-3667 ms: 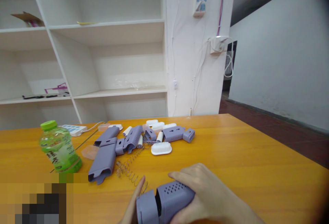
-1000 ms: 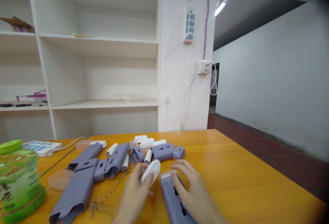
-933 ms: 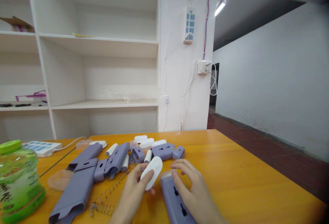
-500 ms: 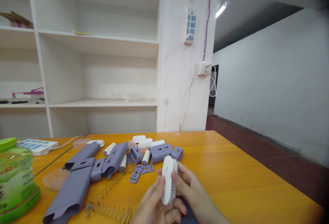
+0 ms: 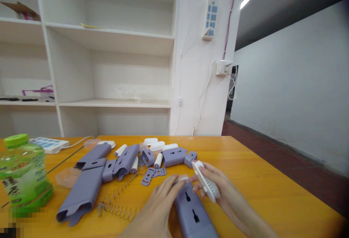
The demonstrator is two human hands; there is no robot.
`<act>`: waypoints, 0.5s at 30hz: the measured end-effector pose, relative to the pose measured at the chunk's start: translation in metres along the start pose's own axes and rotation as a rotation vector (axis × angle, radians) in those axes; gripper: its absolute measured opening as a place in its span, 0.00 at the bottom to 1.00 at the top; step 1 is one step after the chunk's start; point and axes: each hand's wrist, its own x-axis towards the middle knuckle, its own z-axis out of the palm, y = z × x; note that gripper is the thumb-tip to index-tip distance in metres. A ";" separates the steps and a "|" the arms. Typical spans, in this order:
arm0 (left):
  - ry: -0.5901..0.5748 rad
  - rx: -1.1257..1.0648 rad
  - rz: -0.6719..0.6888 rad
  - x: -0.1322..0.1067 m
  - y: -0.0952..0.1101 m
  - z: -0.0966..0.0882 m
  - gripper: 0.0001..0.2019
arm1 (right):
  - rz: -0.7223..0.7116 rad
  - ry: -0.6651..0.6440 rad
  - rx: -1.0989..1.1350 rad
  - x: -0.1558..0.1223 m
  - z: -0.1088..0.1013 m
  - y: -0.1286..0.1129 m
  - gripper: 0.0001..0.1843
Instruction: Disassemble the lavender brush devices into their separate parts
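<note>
A white brush (image 5: 205, 182) with an oval back and short pale bristles is in my right hand (image 5: 222, 190), tilted, its fingers and thumb closed round it. Just left of it lies a long purple plastic housing (image 5: 194, 212) with two dark keyhole slots, running out of the bottom of the view. My left hand (image 5: 158, 203) grips the far end of this housing. A small white piece (image 5: 184, 177) shows at that end beside the left fingertips; how it joins the housing is hidden. The brush and housing are slightly apart.
Purple housings (image 5: 84, 189), white cylinders (image 5: 158, 161), flat slotted purple plates (image 5: 148, 177) and metal springs (image 5: 117, 210) lie left and beyond my hands. White oval pieces (image 5: 157, 146) sit farther back. A green-lidded jar (image 5: 25, 174) and a power strip (image 5: 50, 145) stand left.
My hands have moved apart. The brush, between both hands before, is now in the right hand alone, farther right. My left hand has gone to the purple housing, which now shows more fully.
</note>
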 end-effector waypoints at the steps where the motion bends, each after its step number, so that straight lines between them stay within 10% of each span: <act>1: 0.001 0.037 -0.017 0.002 -0.002 0.005 0.50 | 0.035 0.009 0.034 0.000 0.001 0.002 0.21; 7: 0.171 0.216 -0.183 0.011 0.000 0.032 0.44 | 0.165 -0.010 0.211 -0.005 0.010 0.004 0.21; 15: 0.099 0.059 -0.058 0.013 -0.007 0.039 0.48 | -0.172 -0.014 -0.613 -0.002 -0.016 0.001 0.30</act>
